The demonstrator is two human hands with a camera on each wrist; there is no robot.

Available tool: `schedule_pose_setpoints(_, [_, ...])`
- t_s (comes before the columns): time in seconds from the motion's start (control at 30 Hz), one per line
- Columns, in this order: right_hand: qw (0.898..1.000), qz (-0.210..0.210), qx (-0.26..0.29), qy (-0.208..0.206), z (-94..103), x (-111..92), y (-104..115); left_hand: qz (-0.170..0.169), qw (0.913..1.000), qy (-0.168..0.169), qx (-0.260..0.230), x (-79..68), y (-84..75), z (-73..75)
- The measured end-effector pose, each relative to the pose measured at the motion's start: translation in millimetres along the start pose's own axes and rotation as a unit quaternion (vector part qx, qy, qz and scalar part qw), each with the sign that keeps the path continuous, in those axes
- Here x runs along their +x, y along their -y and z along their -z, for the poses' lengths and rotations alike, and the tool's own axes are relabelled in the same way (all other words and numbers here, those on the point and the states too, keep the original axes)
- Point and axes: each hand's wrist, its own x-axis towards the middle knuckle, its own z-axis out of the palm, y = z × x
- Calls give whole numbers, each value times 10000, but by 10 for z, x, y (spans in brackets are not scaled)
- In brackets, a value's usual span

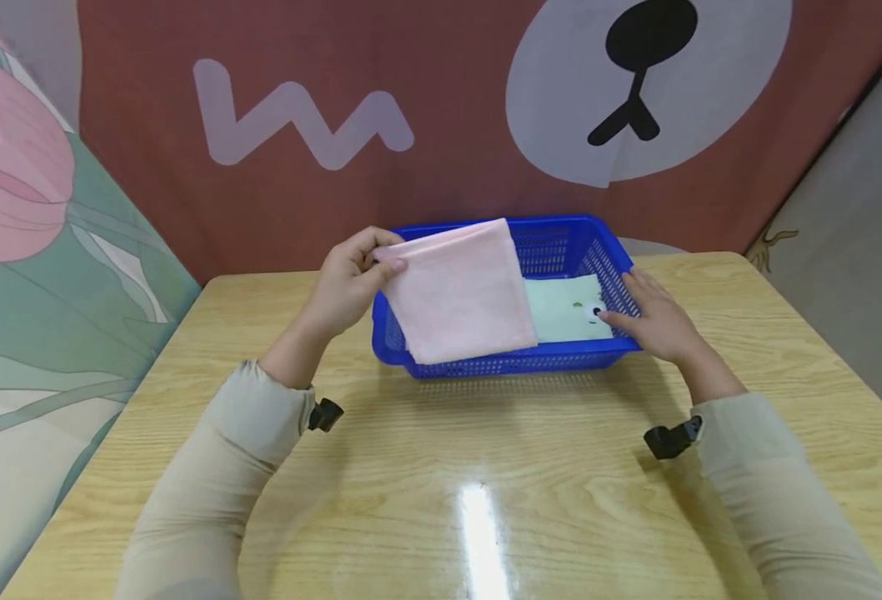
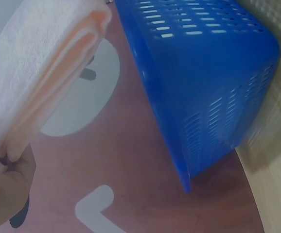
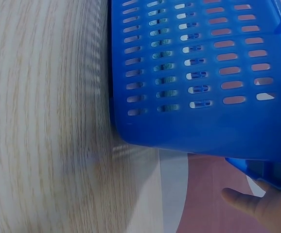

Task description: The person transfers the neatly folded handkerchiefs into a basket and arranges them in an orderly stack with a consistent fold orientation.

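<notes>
A folded pink towel (image 1: 459, 296) hangs from my left hand (image 1: 347, 279), its corner pinched between thumb and fingers. It covers the left part of a blue plastic basket (image 1: 516, 364) on the table. In the left wrist view the towel (image 2: 38, 63) shows layered folds, apart from the basket (image 2: 179, 82). A pale green cloth (image 1: 564, 312) with a small animal face lies inside the basket's right half. My right hand (image 1: 662, 317) rests at the basket's right rim, fingers fairly straight. In the right wrist view its thumb (image 3: 242, 200) sticks out by the rim.
The wooden table (image 1: 381, 492) extends in front of the basket and to both sides. Close behind stands a reddish-brown backdrop (image 1: 298, 200) with a bear's muzzle. A flower-patterned panel (image 1: 58, 333) is on the left, a grey one (image 1: 854, 242) on the right.
</notes>
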Motion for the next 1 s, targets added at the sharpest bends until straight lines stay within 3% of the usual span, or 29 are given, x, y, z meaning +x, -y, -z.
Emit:
schedule_pose_setpoints(0.23, [10000,-16,-1,14,2,2,2,9,9998,-156,133,99,-11,13])
schedule_pose_setpoints(0.57, [10000,7,22,26,11,-8,17,300,9991,-271,92,202,57,23])
schedule_pose_setpoints(1.0, [10000,24,19,-50,-8,-7,-10,801,9964,-145,214,256,248,-2])
